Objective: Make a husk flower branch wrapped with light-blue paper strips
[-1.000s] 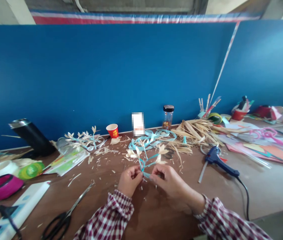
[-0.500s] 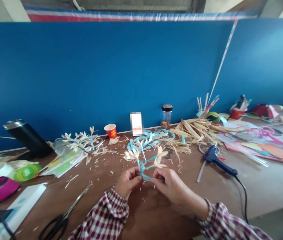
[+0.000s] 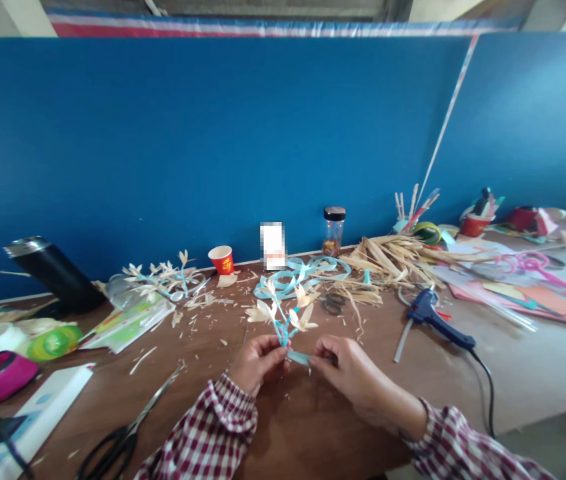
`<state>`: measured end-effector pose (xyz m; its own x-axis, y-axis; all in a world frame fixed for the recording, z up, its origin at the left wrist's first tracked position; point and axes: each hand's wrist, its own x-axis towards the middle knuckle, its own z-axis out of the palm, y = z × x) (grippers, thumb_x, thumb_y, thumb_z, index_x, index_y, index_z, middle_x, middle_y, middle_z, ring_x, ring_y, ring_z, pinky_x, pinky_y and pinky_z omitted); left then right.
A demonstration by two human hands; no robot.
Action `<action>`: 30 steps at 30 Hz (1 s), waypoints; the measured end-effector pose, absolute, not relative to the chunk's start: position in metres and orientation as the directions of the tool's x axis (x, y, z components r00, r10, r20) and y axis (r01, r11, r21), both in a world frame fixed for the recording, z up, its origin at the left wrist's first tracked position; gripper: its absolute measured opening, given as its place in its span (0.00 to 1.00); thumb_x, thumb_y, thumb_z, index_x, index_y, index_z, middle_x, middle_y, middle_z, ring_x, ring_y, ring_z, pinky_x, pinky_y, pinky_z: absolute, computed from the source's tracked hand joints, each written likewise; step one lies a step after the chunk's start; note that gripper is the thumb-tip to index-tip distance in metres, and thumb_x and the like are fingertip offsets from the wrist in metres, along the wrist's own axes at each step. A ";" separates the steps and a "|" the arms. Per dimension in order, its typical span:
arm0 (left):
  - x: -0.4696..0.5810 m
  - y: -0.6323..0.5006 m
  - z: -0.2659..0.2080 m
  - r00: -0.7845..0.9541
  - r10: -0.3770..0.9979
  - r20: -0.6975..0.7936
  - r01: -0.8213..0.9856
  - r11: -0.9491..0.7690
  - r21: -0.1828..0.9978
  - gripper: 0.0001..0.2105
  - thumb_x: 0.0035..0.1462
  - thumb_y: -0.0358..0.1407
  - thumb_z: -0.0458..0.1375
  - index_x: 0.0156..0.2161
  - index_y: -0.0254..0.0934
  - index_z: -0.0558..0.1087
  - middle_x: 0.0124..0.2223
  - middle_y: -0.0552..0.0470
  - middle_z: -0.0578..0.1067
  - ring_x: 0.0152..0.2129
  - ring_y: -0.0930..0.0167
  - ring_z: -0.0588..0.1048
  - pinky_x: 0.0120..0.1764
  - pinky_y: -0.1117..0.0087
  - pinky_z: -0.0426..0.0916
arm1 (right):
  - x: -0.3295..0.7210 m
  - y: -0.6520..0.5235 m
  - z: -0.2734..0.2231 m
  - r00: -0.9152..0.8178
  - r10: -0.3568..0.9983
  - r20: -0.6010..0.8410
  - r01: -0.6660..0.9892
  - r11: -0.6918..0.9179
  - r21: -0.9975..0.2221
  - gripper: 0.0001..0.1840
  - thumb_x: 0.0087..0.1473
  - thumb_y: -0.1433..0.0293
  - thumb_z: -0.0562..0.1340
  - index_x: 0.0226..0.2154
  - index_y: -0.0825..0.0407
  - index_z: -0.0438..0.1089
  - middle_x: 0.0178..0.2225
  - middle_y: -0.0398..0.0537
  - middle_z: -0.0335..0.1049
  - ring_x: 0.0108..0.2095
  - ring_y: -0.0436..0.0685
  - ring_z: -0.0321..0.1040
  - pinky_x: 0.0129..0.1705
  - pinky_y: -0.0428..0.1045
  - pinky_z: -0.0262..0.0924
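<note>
Between thumb and fingers, my left hand [image 3: 261, 363] pinches the lower stems of a small spray of pale flowers [image 3: 283, 317], whose stems are wrapped in light blue. A light blue ribbon [image 3: 299, 358] runs from those stems to my right hand [image 3: 345, 367], which is closed on it and draws it out to the right. The flowers stand upright above my left hand. More of the blue ribbon [image 3: 307, 272] lies in loose loops on the table behind them.
Black-handled scissors [image 3: 130, 427] lie at the left front. A blue glue gun [image 3: 437, 320] with its cord rests on the right, near dried husks [image 3: 387, 253]. At the back stand a red paper cup [image 3: 221, 260], a lidded jar [image 3: 333, 233] and a black flask [image 3: 57, 273].
The flower spray has turned in my left hand, its blossoms shifting left and closer together. My right hand has moved slightly right, and more ribbon shows between the hands.
</note>
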<state>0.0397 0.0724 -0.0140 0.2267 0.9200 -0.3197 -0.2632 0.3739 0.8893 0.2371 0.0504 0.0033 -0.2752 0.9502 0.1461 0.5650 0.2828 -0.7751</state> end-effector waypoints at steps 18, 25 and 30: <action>0.050 0.069 -0.023 0.196 0.946 -0.260 0.013 0.263 0.965 0.14 0.40 0.40 0.65 0.29 0.30 0.72 0.20 0.54 0.72 0.16 0.78 0.69 0.22 0.78 0.63 | 0.239 0.036 0.002 -0.284 0.955 0.086 0.636 0.255 -0.729 0.08 0.51 0.70 0.58 0.23 0.54 0.64 0.20 0.40 0.64 0.23 0.48 0.58 0.25 0.43 0.47; 0.051 0.068 -0.027 0.169 0.961 -0.217 0.055 0.211 0.976 0.11 0.43 0.39 0.64 0.27 0.31 0.72 0.20 0.53 0.72 0.16 0.77 0.69 0.22 0.77 0.63 | 0.241 0.034 0.004 -0.295 0.953 0.062 0.643 0.246 -0.726 0.08 0.51 0.69 0.58 0.23 0.53 0.64 0.21 0.40 0.64 0.23 0.48 0.59 0.24 0.44 0.47; 0.052 0.070 -0.020 0.159 0.957 -0.243 0.003 0.246 0.969 0.13 0.39 0.39 0.67 0.27 0.30 0.73 0.18 0.54 0.72 0.15 0.78 0.68 0.21 0.77 0.63 | 0.241 0.039 -0.001 -0.268 0.960 0.076 0.621 0.232 -0.749 0.08 0.51 0.69 0.58 0.23 0.54 0.64 0.20 0.40 0.64 0.22 0.48 0.58 0.24 0.43 0.48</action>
